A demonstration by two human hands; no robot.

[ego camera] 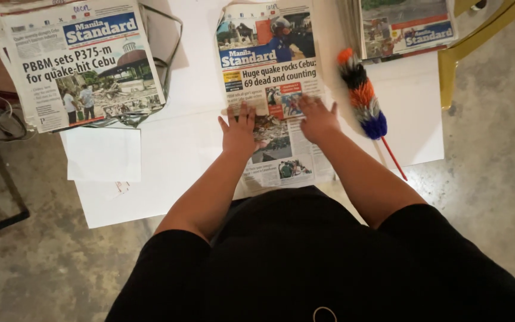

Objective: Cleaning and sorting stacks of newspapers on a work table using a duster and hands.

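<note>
Head view, looking straight down: both hands flat on the middle newspaper (267, 71), which lies face up on the white table (180, 149), long side running away from the person. Left hand (238, 132) open, fingers spread, palm pressed on the paper's lower half near its left edge, gripping nothing. Right hand (317, 118) also open and spread, palm down on the same paper toward its right edge, level with the left hand or slightly further up; grasps nothing either. Near edge of that newspaper overhangs the table edge a bit, just above the person's black top (305, 256). Left of the middle newspaper, well apart: a thick stack of newspapers (81, 62), slightly rotated, front page up, sitting at the table's far-left corner. Between that stack and the middle newspaper there's a dark cable (171, 36) looping behind the stack. Below the stack, a loose white sheet (102, 154) on the table. Right of the middle newspaper, just beside it: feather duster (362, 95) with orange, black, grey and blue bands, thin red handle (393, 158) pointing back toward the person. Further right and up from the middle newspaper: another newspaper pile (403, 27), partly cut off by the frame. Yellow chair frame (478, 36) beyond the table's right edge, on concrete floor (496, 179)
</note>
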